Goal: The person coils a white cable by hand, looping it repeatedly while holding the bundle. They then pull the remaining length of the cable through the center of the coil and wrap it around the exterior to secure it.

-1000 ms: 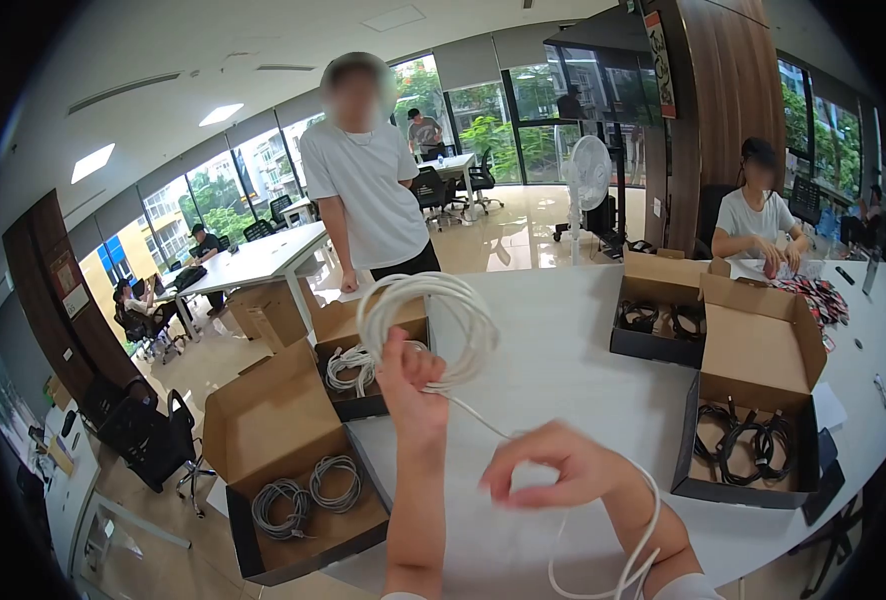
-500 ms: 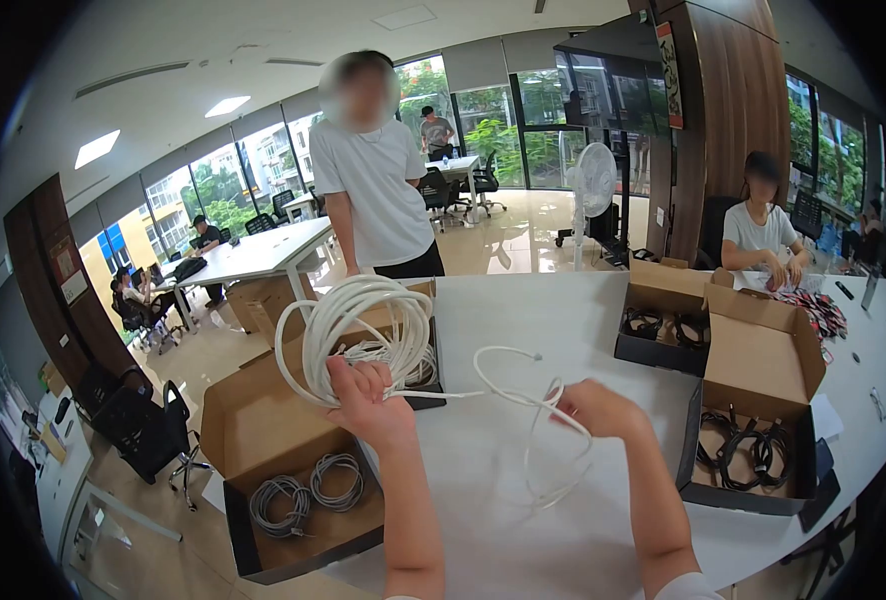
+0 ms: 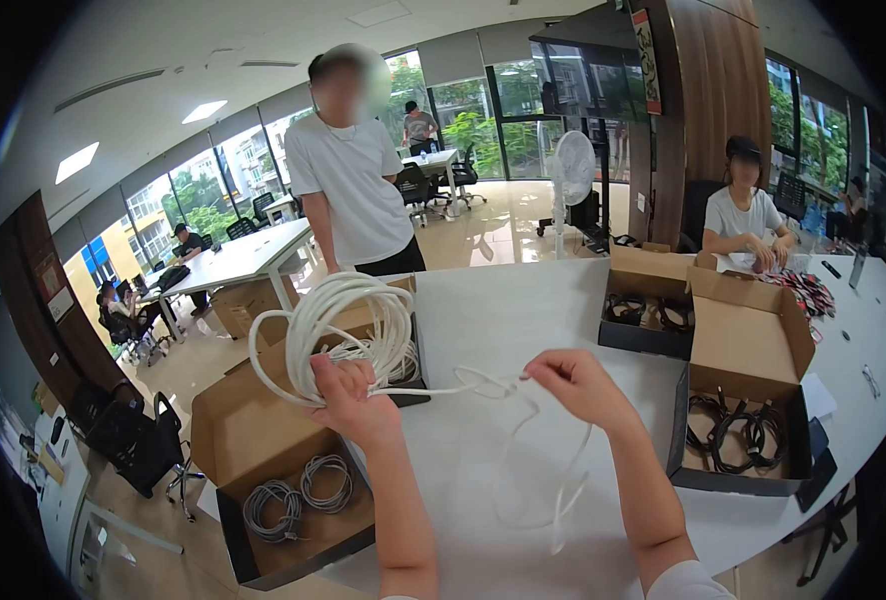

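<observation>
My left hand (image 3: 355, 400) is wrapped round a large coil of white cable (image 3: 338, 325), held up over the table. From the coil a length of the cable runs right into loose loops, blurred by motion, that hang over the table. My right hand (image 3: 575, 385) is closed in a pinch beside these loops, near the cable's end; what its fingertips hold is too small to tell. Behind the coil, an open box (image 3: 421, 340) holds more white cable. Two grey cable coils (image 3: 325, 483) lie in the open box (image 3: 263, 570) below my left hand.
At the right of the white table (image 3: 503, 310), two open boxes (image 3: 733, 482) (image 3: 643, 335) hold black cables. A person (image 3: 353, 190) stands across the table. Another person (image 3: 745, 215) sits at the far right by red and black cables (image 3: 798, 292). A white fan (image 3: 573, 170) stands behind.
My right hand has moved slightly left and up, and the loose loops have shifted and swung lower. The view has turned a little; my left hand still grips the coil.
</observation>
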